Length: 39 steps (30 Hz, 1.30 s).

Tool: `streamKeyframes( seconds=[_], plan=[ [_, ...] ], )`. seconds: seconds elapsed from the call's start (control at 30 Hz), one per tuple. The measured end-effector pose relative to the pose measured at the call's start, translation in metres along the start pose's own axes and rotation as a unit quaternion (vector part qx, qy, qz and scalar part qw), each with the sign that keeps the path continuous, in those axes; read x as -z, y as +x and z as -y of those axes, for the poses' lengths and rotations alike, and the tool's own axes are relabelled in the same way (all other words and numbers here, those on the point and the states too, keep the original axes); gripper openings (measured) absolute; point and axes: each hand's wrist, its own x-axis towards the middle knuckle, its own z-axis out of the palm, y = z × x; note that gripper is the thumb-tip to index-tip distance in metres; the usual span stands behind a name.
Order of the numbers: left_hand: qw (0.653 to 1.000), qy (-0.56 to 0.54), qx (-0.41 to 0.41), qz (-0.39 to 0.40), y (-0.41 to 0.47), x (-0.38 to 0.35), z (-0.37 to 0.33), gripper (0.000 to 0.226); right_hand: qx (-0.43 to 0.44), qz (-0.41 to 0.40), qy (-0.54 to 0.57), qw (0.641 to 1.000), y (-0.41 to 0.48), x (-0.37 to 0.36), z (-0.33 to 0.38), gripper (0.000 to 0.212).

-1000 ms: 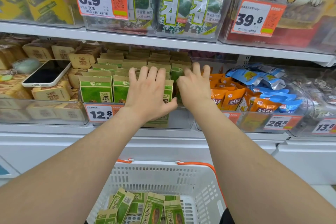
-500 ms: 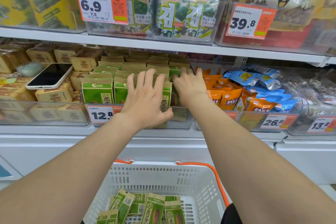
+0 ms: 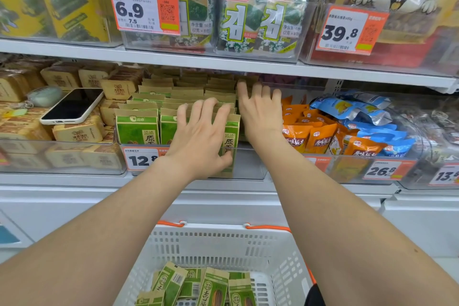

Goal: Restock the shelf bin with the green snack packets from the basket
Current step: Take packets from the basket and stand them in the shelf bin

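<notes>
Green snack packets [image 3: 137, 131], kraft-brown tops over green fronts with dark lettering, standing upright in rows inside the clear shelf bin [image 3: 248, 164]. Left grip [image 3: 201, 136] unclenched, fingers spread over the front packets' tops, thumb against one face. Right grip [image 3: 258, 112] holding nothing, straight fingers pushed in at the bin's right side. More packets lying loose in the white basket [image 3: 223, 236] below the bin.
</notes>
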Motion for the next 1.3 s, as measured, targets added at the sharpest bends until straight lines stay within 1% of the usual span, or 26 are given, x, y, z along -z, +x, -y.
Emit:
streamKeyframes(
  seconds=[0.07,0.13,0.27,0.37,0.43,0.5,0.57,0.63,0.7,0.73,0.8,0.87,0.9,0.93,0.97,1.0,1.03,1.07,1.1,1.17,1.23,1.3],
  plan=[
    [1.0,-0.001,-0.003,-0.004,0.0,0.0,0.001,0.098,-0.007,0.013,0.006,1.0,0.001,0.0,-0.001,0.069],
    [1.0,-0.005,-0.004,-0.003,0.0,0.001,0.002,0.097,-0.019,0.036,0.004,0.999,0.002,-0.001,-0.003,0.061],
    [1.0,-0.01,-0.006,0.001,0.0,-0.001,0.002,0.098,-0.048,0.065,-0.017,0.997,0.0,0.001,-0.004,0.07],
    [1.0,-0.017,-0.003,0.001,0.0,-0.001,0.002,0.101,-0.079,0.036,0.004,0.996,-0.003,0.006,-0.008,0.077],
    [1.0,-0.023,-0.004,-0.002,-0.001,0.0,0.002,0.101,-0.088,0.031,0.02,0.995,-0.006,0.008,-0.012,0.085],
    [1.0,-0.028,-0.004,-0.004,-0.002,0.001,0.003,0.103,-0.093,0.03,0.032,0.995,-0.01,0.009,-0.014,0.086],
    [0.999,-0.036,-0.002,-0.011,-0.002,0.003,0.003,0.104,-0.098,0.022,0.038,0.994,-0.016,0.008,-0.016,0.083],
    [0.999,-0.045,-0.004,-0.03,-0.002,0.007,0.002,0.102,-0.095,0.007,0.051,0.994,-0.024,0.01,-0.019,0.072],
    [0.997,-0.051,-0.012,-0.059,-0.004,0.011,0.0,0.096,-0.086,-0.024,0.073,0.993,-0.032,0.018,-0.023,0.051],
    [0.996,-0.053,-0.018,-0.075,-0.006,0.013,-0.001,0.089,-0.078,-0.042,0.084,0.993,-0.036,0.023,-0.025,0.04],
    [0.993,-0.058,-0.031,-0.102,-0.011,0.016,-0.004,0.067,-0.051,-0.065,0.104,0.991,-0.045,0.034,-0.028,0.022],
    [0.991,-0.069,-0.048,-0.103,-0.016,0.021,-0.007,0.038,-0.023,-0.083,0.141,0.986,-0.055,0.045,-0.032,0.011],
    [0.992,-0.083,-0.056,-0.078,-0.019,0.022,-0.008,0.025,-0.014,-0.094,0.158,0.983,-0.062,0.05,-0.032,0.008],
    [0.992,-0.103,-0.06,-0.03,-0.023,0.023,-0.01,0.016,-0.004,-0.103,0.17,0.98,-0.071,0.054,-0.031,0.008],
    [0.99,-0.122,-0.061,0.036,-0.028,0.024,-0.012,0.013,0.005,-0.116,0.175,0.978,-0.081,0.058,-0.03,0.011],
    [0.982,-0.131,-0.064,0.119,-0.034,0.021,-0.015,0.013,0.016,-0.127,0.177,0.976,-0.092,0.061,-0.027,0.013],
    [0.967,-0.13,-0.075,0.208,-0.042,0.017,-0.018,0.015,0.028,-0.133,0.176,0.975,-0.105,0.062,-0.024,0.012],
    [0.945,-0.119,-0.092,0.291,-0.051,0.01,-0.022,0.015,0.043,-0.109,0.179,0.977,-0.12,0.062,-0.02,0.011],
    [0.923,-0.102,-0.108,0.354,-0.06,0.003,-0.026,0.017,0.058,-0.048,0.18,0.981,-0.135,0.061,-0.016,0.008],
    [0.891,-0.06,-0.123,0.432,-0.081,-0.015,-0.036,0.026,0.098,0.104,0.165,0.976,-0.166,0.058,-0.007,0.005],
    [0.866,-0.014,-0.139,0.479,-0.101,-0.034,-0.047,0.037,0.131,0.187,0.152,0.962,-0.195,0.047,0.0,0.003],
    [0.839,0.007,-0.159,0.521,-0.125,-0.056,-0.057,0.04,0.152,0.231,0.141,0.951,-0.222,0.034,0.006,0.011]
  ],
)
